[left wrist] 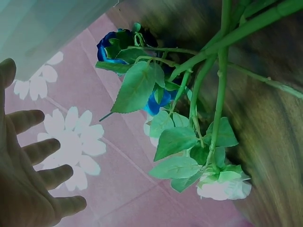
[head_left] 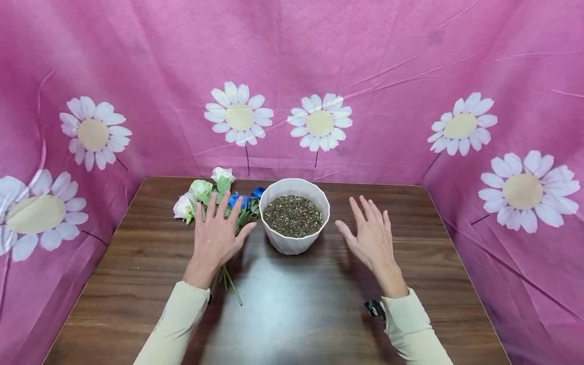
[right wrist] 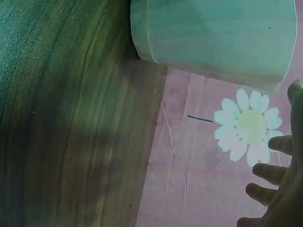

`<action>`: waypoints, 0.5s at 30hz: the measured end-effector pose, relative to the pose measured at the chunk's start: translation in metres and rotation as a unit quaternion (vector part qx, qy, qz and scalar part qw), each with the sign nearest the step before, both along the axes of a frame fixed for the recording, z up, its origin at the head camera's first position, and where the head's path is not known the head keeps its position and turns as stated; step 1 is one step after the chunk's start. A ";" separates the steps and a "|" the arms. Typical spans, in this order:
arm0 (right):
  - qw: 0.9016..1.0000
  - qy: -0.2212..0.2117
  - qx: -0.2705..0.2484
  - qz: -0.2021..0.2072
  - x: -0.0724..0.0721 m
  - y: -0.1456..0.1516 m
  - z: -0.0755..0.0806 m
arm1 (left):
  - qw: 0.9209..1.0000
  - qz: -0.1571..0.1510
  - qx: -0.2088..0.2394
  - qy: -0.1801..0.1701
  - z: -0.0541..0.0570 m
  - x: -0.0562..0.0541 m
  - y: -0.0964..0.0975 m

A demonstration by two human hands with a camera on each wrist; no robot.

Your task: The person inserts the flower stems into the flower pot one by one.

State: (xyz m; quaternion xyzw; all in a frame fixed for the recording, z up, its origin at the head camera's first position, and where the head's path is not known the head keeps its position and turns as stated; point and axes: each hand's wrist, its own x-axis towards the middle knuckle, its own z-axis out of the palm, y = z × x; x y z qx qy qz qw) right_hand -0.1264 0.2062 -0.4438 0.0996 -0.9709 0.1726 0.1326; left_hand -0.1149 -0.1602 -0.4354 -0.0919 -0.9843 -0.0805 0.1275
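Observation:
A white faceted flower pot (head_left: 292,246) filled with dark, flecked soil (head_left: 293,216) stands toward the back of the table. To its left lies a bunch of artificial roses, with white roses (head_left: 184,207) and blue roses (head_left: 242,201) at the far end and green stems (head_left: 232,286) pointing toward me. My left hand (head_left: 216,238) hovers over the bunch, fingers spread, and hides part of it. The left wrist view shows leaves (left wrist: 135,87) and crossing stems apart from that hand. My right hand (head_left: 371,241) is held with fingers extended to the right of the pot, not touching it.
The brown wood-grain table (head_left: 283,314) carries the pot and flowers. A pink curtain (head_left: 365,45) printed with large daisies encloses its back and both sides. A black strap (head_left: 375,308) shows at my right cuff.

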 end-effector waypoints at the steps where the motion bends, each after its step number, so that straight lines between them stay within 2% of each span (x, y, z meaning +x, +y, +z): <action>1: 1.000 0.002 -0.004 0.000 0.000 0.000 0.000 | 1.000 -0.001 0.002 0.001 0.000 0.000 0.000; 8: 0.998 0.011 -0.060 0.005 -0.002 -0.004 0.000 | 1.000 0.002 0.024 0.020 -0.005 0.003 -0.002; 15: 0.989 0.014 -0.150 0.012 -0.002 -0.007 0.002 | 0.998 0.000 0.036 0.051 -0.009 0.005 -0.004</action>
